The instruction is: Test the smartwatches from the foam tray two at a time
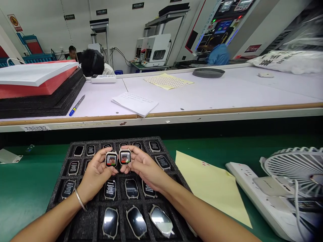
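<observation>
My left hand (94, 174) pinches a small smartwatch body (111, 159) with a lit screen. My right hand (143, 168) pinches a second lit watch body (125, 157) right beside it. Both are held just above a black foam tray (57, 195) that lies on the green mat. The tray's pockets hold several more watch bodies, some with text on their screens (110, 189), some dark (131, 188). A thin bangle sits on my left wrist.
A yellow paper sheet (212, 185) lies right of the tray, then a white power strip (254, 188) and a white fan (295, 168). A raised white shelf (202, 94) behind carries papers, a blue pen (77, 105) and stacked foam (40, 90). People sit at the back.
</observation>
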`<state>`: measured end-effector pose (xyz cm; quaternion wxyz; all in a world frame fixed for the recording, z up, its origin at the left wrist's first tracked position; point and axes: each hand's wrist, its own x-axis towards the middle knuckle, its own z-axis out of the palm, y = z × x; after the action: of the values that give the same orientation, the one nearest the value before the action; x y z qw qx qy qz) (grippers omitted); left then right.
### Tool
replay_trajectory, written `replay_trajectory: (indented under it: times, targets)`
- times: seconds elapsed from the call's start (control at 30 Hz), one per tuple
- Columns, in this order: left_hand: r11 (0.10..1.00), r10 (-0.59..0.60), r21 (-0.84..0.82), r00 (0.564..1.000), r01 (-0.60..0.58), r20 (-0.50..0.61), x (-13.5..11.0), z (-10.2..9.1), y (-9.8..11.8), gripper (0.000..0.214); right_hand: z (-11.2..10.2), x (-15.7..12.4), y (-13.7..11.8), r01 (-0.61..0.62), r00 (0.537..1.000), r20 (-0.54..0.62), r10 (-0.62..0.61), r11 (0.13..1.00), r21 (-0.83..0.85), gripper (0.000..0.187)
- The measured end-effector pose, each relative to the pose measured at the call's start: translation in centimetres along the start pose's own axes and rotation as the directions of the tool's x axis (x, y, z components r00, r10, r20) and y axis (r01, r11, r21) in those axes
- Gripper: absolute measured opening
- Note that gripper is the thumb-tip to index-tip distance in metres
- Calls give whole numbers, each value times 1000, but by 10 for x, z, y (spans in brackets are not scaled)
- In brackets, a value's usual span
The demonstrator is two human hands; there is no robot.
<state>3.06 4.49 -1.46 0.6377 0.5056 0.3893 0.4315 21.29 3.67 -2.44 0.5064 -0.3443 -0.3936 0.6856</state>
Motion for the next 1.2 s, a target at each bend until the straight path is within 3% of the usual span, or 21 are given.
replay_trajectory:
  times: [1.2]
  targets:
    - [998, 6, 56, 1000, -6, 0, -1, 1, 2, 53, -1, -1, 1, -9, 1000, 3, 9, 1000, 21, 46]
